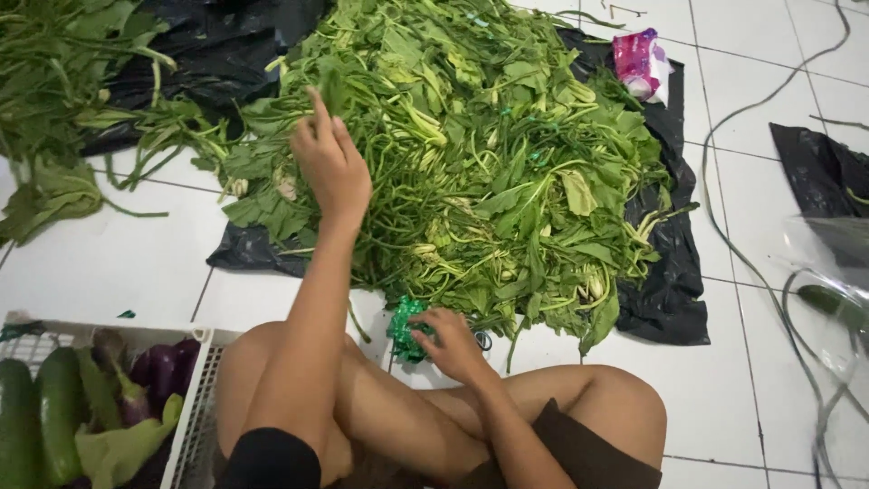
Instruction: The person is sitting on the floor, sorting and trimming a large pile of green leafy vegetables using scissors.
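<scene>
1. My left hand [330,163] is raised over the pile of leafy greens [471,163], fingers loosely closed, pinching one leaf.
2. The pile lies from 12 to 3 o'clock of this hand, stems running mostly toward me.
3. My right hand [453,342] rests at 5 o'clock, fingers curled on a green tie bundle [405,328].
4. The black plastic sheet [670,290] lies under the pile.

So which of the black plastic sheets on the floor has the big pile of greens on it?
The middle black sheet, the one the left hand reaches over. The sheet at the right edge is nearly bare, and the top-left one holds only loose stems.
</scene>
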